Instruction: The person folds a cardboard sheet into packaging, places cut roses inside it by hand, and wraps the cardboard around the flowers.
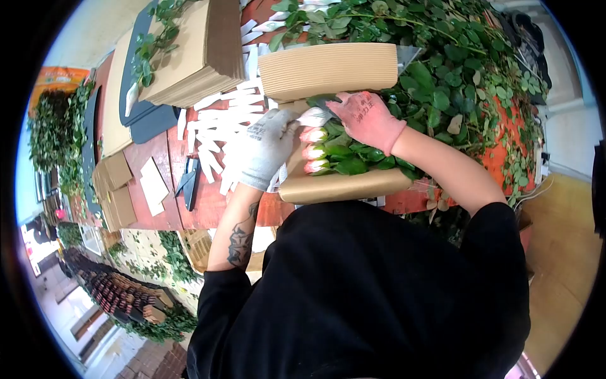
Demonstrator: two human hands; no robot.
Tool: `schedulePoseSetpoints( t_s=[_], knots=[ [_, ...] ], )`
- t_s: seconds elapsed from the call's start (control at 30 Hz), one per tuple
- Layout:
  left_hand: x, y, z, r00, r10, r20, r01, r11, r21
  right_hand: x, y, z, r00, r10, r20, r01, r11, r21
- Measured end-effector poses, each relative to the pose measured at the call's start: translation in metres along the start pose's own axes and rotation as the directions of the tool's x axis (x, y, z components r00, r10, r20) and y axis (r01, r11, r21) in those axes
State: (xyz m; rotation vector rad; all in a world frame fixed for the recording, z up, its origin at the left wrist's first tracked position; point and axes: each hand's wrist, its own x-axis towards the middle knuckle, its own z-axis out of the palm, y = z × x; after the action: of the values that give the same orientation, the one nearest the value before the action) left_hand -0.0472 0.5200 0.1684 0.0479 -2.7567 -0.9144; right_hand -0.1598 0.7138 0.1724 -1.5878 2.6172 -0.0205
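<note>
My left hand (266, 145), in a white glove, has its fingers closed at the tip of a rose bud in a white mesh sleeve (313, 117). My right hand (367, 121), in a pink glove, closes its fingers around the same rose just below the bud, by a dark green leaf. Below it, several pink-and-white roses (314, 151) lie in a column, heads to the left and leaves to the right. They rest on brown kraft paper (344, 188), whose near edge curls up. The fingertips of both hands are partly hidden.
Behind the roses stands a stack of corrugated cardboard strips (328, 68). White paper strips (211, 136) are scattered to the left, near a dark blue stapler-like tool (189, 183). A cardboard pile (183, 57) stands at the back left. Leafy stems (442, 76) cover the right side.
</note>
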Motion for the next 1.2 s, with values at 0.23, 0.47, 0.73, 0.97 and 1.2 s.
schedulePoseSetpoints(
  t_s=[0.23,0.47,0.73,0.97,1.2],
  knots=[
    [-0.020,-0.021,-0.052,0.985,-0.148,-0.089,0.164,0.964,0.208,0.002,0.003,0.010,0.981,-0.091,-0.172,0.084,0.995,-0.048],
    [-0.002,0.034,-0.018,0.968,0.171,0.186,-0.189,0.979,0.083,0.003,-0.004,-0.005,0.998,-0.057,-0.010,0.056,0.996,-0.073],
    [0.006,0.008,-0.005,0.941,0.241,0.236,-0.257,0.966,0.041,0.002,0.012,0.001,0.940,-0.243,-0.240,0.204,0.963,-0.175],
    [0.002,0.033,-0.020,0.921,0.185,0.342,-0.273,0.934,0.230,-0.005,-0.004,0.003,0.992,-0.082,-0.093,0.061,0.977,-0.206],
    [0.001,0.052,-0.021,0.889,0.010,0.458,-0.100,0.980,0.171,-0.008,-0.001,-0.047,0.993,-0.113,-0.045,0.111,0.992,-0.053]
  ],
)
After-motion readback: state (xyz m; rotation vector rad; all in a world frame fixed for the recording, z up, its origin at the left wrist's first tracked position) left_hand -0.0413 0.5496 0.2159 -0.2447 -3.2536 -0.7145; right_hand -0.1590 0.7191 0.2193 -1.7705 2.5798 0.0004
